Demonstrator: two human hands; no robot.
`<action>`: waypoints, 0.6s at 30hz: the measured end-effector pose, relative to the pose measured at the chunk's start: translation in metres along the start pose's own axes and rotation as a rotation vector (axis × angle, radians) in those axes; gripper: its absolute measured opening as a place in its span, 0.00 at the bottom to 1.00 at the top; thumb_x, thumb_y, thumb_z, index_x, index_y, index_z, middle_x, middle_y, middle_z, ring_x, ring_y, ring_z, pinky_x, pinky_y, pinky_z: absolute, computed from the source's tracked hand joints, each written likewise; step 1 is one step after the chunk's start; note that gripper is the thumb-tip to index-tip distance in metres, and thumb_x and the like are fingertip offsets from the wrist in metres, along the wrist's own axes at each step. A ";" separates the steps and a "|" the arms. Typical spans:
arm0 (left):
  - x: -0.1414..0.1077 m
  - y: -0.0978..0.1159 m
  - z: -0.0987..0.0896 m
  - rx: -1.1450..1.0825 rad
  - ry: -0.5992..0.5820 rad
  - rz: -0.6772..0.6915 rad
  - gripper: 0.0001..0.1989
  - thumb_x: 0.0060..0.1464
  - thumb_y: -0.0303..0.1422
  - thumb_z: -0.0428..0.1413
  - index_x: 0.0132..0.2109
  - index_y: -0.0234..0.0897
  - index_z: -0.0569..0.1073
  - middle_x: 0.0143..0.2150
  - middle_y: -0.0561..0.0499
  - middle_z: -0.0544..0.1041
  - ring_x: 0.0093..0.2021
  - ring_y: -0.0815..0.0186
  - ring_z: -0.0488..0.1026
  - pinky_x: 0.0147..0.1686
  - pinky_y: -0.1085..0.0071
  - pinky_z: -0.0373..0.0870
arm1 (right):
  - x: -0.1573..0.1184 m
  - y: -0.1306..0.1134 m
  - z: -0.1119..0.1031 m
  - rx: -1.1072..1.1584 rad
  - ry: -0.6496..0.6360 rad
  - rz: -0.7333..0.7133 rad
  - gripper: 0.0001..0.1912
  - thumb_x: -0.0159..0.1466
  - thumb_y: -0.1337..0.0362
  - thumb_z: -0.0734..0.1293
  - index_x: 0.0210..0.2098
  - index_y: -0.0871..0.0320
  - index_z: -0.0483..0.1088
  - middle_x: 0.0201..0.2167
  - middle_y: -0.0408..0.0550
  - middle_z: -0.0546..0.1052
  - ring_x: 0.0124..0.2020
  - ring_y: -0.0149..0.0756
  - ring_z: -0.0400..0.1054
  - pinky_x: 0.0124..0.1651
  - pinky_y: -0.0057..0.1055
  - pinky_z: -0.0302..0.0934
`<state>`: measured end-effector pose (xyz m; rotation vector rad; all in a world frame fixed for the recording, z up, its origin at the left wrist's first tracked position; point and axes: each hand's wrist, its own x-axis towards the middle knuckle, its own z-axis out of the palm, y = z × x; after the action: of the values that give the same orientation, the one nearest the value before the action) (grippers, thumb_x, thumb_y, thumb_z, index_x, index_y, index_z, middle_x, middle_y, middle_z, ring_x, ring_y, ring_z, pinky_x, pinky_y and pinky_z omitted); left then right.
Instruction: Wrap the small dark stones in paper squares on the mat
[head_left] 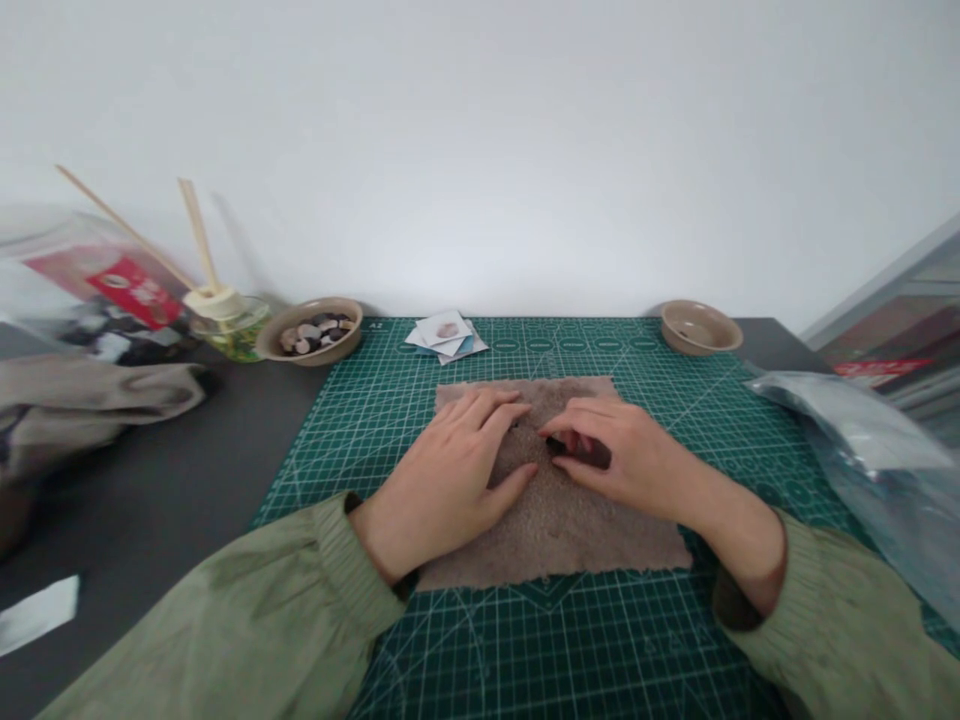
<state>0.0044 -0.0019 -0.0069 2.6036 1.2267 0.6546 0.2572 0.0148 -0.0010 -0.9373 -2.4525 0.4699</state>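
A brownish-grey cloth (555, 540) with frayed edges lies flat on the green cutting mat (480, 650). My left hand (454, 470) rests on its left part, palm down, with thumb and index finger apart and nothing in them. From the right, my right hand (622, 450) reaches over the cloth. Thumb and fingers pinch a small dark pebble-like piece (555, 444) at the cloth surface, partly hidden by the fingers. Close to my left index fingertip, a tiny dark spot (516, 426) shows on the cloth.
Behind the cloth lie small stacked cards (448, 333). A bowl of pebbles (313, 332) stands back left, beside a reed diffuser (229, 318) and a bag (112, 290). Another brown bowl (701, 328) is back right. Clear plastic packaging (862, 430) lies along the right side.
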 end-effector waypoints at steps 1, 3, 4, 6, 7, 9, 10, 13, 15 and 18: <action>0.000 0.000 0.000 -0.001 0.001 0.002 0.25 0.68 0.39 0.60 0.68 0.40 0.70 0.70 0.40 0.72 0.72 0.47 0.67 0.73 0.43 0.64 | -0.001 -0.001 -0.001 0.024 -0.005 0.009 0.13 0.68 0.69 0.72 0.52 0.55 0.76 0.37 0.44 0.78 0.38 0.37 0.73 0.45 0.37 0.67; 0.000 0.000 0.000 0.001 0.001 0.006 0.25 0.69 0.39 0.59 0.69 0.40 0.70 0.71 0.40 0.72 0.72 0.48 0.67 0.73 0.44 0.64 | -0.002 -0.002 -0.002 0.070 -0.010 0.023 0.14 0.67 0.70 0.73 0.52 0.54 0.77 0.36 0.42 0.78 0.35 0.35 0.72 0.43 0.35 0.67; 0.000 -0.001 0.000 0.004 0.000 0.008 0.25 0.69 0.40 0.59 0.69 0.40 0.70 0.71 0.40 0.72 0.72 0.48 0.67 0.73 0.44 0.64 | -0.003 -0.003 -0.003 0.088 -0.008 0.028 0.15 0.67 0.70 0.73 0.52 0.54 0.78 0.35 0.41 0.79 0.33 0.33 0.72 0.42 0.35 0.66; 0.000 -0.001 0.000 0.008 0.001 0.011 0.26 0.69 0.40 0.59 0.69 0.40 0.70 0.71 0.40 0.72 0.72 0.47 0.67 0.73 0.44 0.64 | -0.004 -0.003 -0.005 0.106 0.001 0.033 0.16 0.66 0.72 0.72 0.52 0.53 0.78 0.36 0.41 0.79 0.32 0.32 0.71 0.40 0.33 0.66; 0.000 -0.001 0.000 0.007 0.003 0.012 0.25 0.69 0.40 0.60 0.69 0.40 0.70 0.71 0.40 0.72 0.72 0.47 0.68 0.72 0.44 0.65 | -0.004 -0.003 -0.006 0.109 0.003 0.033 0.17 0.66 0.73 0.72 0.53 0.53 0.78 0.37 0.41 0.79 0.33 0.32 0.71 0.40 0.33 0.66; 0.000 -0.001 0.000 0.000 0.003 0.015 0.25 0.69 0.40 0.60 0.69 0.40 0.70 0.70 0.40 0.72 0.71 0.46 0.68 0.72 0.43 0.66 | -0.003 -0.002 -0.006 0.110 -0.002 0.024 0.17 0.67 0.71 0.73 0.54 0.54 0.78 0.39 0.43 0.79 0.35 0.33 0.72 0.41 0.33 0.66; 0.000 -0.001 0.000 -0.003 0.004 0.016 0.25 0.69 0.40 0.60 0.69 0.40 0.70 0.70 0.40 0.72 0.71 0.46 0.68 0.71 0.43 0.66 | -0.003 -0.001 -0.006 0.111 -0.012 0.018 0.16 0.67 0.70 0.73 0.54 0.54 0.78 0.40 0.44 0.78 0.36 0.34 0.72 0.41 0.33 0.67; -0.001 0.000 -0.001 -0.005 0.003 0.019 0.26 0.68 0.40 0.60 0.69 0.40 0.70 0.71 0.40 0.71 0.72 0.46 0.67 0.73 0.43 0.64 | -0.001 0.001 -0.004 0.107 -0.034 0.017 0.12 0.68 0.69 0.73 0.50 0.54 0.79 0.40 0.44 0.77 0.37 0.34 0.72 0.41 0.33 0.66; -0.001 0.000 -0.001 -0.001 0.003 0.019 0.26 0.68 0.40 0.60 0.69 0.39 0.70 0.72 0.40 0.71 0.72 0.46 0.67 0.73 0.43 0.64 | -0.001 0.002 -0.003 0.102 -0.036 0.027 0.10 0.67 0.69 0.74 0.48 0.55 0.79 0.39 0.44 0.76 0.37 0.34 0.71 0.41 0.33 0.66; -0.001 0.000 -0.001 0.010 -0.008 0.019 0.25 0.69 0.40 0.59 0.69 0.39 0.70 0.72 0.40 0.71 0.72 0.46 0.67 0.73 0.44 0.64 | -0.001 0.003 -0.002 0.095 -0.029 0.029 0.08 0.67 0.68 0.75 0.46 0.55 0.77 0.38 0.44 0.76 0.36 0.34 0.70 0.40 0.33 0.65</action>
<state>0.0031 -0.0025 -0.0062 2.6265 1.2083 0.6429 0.2604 0.0166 -0.0007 -0.9340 -2.4221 0.6087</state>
